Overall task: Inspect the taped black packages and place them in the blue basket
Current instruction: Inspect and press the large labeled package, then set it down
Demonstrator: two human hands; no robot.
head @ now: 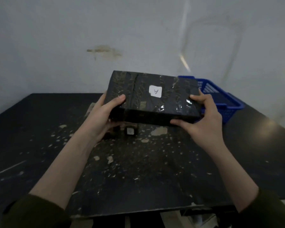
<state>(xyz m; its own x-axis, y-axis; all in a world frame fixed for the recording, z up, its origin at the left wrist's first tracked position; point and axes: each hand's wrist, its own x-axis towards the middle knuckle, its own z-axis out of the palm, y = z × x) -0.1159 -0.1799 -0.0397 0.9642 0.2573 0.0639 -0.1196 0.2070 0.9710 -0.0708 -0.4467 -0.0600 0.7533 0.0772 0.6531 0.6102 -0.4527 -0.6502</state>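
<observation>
Both hands, left hand (104,111) and right hand (202,116), grip a flat black tape-wrapped package (152,97) with fingers closed on its ends, raised above the scuffed black counter (39,129). The blue slotted plastic basket (220,99) sits just right of the package, its contents unclear. Placing remains; a small object lies below the package.

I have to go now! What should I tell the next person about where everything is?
Left hand and right hand both grip the black package above the table, its "A" label facing up.
Blue basket sits at the table's far right, behind the package; its contents can't be told.
Another small dark package lies on the table under the held one.
Done: package lifted for checking.
Left: put it in the basket, then handle the small one.
</observation>
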